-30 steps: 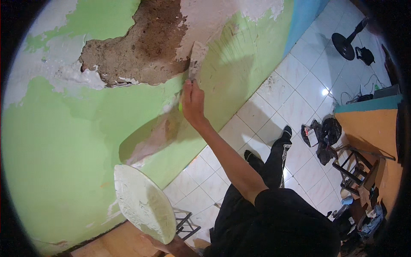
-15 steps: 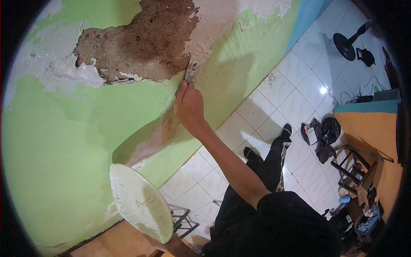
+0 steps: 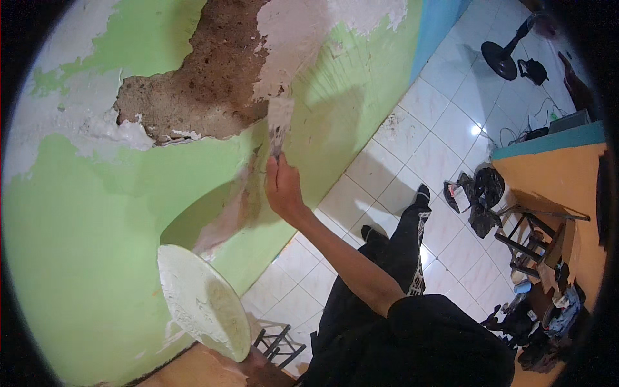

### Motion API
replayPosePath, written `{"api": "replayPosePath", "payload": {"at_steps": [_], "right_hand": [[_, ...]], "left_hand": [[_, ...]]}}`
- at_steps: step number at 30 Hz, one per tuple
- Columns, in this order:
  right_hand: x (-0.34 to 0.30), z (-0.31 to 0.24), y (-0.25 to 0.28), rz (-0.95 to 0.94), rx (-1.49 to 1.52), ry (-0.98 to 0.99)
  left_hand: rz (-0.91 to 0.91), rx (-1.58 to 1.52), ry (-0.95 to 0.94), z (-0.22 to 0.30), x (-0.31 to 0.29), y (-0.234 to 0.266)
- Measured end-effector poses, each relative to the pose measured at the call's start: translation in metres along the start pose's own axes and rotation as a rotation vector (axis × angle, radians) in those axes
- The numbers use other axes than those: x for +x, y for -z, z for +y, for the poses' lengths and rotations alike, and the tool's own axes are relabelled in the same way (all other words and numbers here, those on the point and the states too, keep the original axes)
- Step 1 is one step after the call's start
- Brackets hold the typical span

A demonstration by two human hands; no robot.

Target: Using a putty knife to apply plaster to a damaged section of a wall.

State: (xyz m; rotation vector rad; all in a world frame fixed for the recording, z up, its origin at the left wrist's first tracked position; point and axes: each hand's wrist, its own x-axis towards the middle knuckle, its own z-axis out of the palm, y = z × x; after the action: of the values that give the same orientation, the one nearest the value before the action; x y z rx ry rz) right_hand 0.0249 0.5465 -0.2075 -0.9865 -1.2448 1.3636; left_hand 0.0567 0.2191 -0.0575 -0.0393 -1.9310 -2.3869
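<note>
My right hand (image 3: 284, 188) is closed around the handle of a putty knife (image 3: 278, 129), whose flat blade points up at the wall. The blade's tip is at the lower edge of smeared pale plaster (image 3: 290, 45), beside a rough brown bare patch (image 3: 209, 84) in the green wall (image 3: 90, 226). Low in the picture, my left hand (image 3: 256, 369) grips the lower rim of a pale oval plate (image 3: 184, 277) spread with whitish putty. The plate hides most of those fingers. Wet white putty (image 3: 122, 132) clings along the patch's left edge.
White floor tiles (image 3: 412, 138) run alongside the wall. Black plastic bags (image 3: 483, 197) lie on them at the right, near a dark stool (image 3: 532, 242) and heaped clothes (image 3: 548, 316). A black fan (image 3: 500, 61) stands farther off. Dark metal legs (image 3: 277, 345) show beside the plate.
My right hand has drawn the putty knife down, away from the plaster edge, so more of its blade shows. The plate stays in my left hand. The whole view has shifted slightly.
</note>
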Motion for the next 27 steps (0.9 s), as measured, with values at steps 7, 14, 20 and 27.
{"api": "replayPosePath", "payload": {"at_steps": [7,14,20,27], "right_hand": [[0.029,-0.020,-0.041,0.105,0.063,0.084],[-0.035,-0.026,-0.028,-0.130,0.110,-0.133],[-0.028,-0.038,0.058,-0.511,0.234,-0.338],[0.023,-0.019,0.124,-0.479,-0.046,-0.117]], "left_hand": [[-0.206,1.116,-0.855,-0.022,0.028,0.069],[0.116,-0.189,-0.158,-0.008,0.045,0.038],[-0.149,1.188,-0.509,-0.013,0.051,0.069],[-0.014,0.130,-0.225,-0.024,0.052,0.060]]}}
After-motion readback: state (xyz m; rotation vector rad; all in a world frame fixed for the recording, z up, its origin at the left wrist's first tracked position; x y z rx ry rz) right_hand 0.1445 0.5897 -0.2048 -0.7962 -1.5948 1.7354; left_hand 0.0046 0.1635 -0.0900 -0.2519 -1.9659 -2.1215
